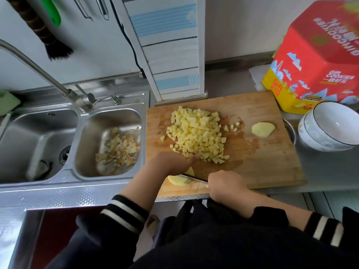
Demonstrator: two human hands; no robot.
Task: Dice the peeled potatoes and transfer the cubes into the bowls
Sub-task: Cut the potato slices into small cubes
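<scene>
A wooden cutting board (262, 158) carries a big heap of potato cubes (196, 133) in its middle. A potato slice (263, 129) lies alone near the board's right side. At the near left corner my left hand (172, 162) presses down on a peeled potato piece (177, 180), fingers curled over it. My right hand (226, 184) grips the handle of a knife (194, 178), whose blade is set into that potato. Stacked white bowls (330, 127) stand just right of the board; the top one has nothing in it.
A double steel sink (75, 121) lies to the left, with potato peels (120, 146) in its right basin and a faucet (48, 76) above. A red and yellow cookie tin (314, 61) stands behind the bowls. A metal dish rim (290, 131) shows between board and bowls.
</scene>
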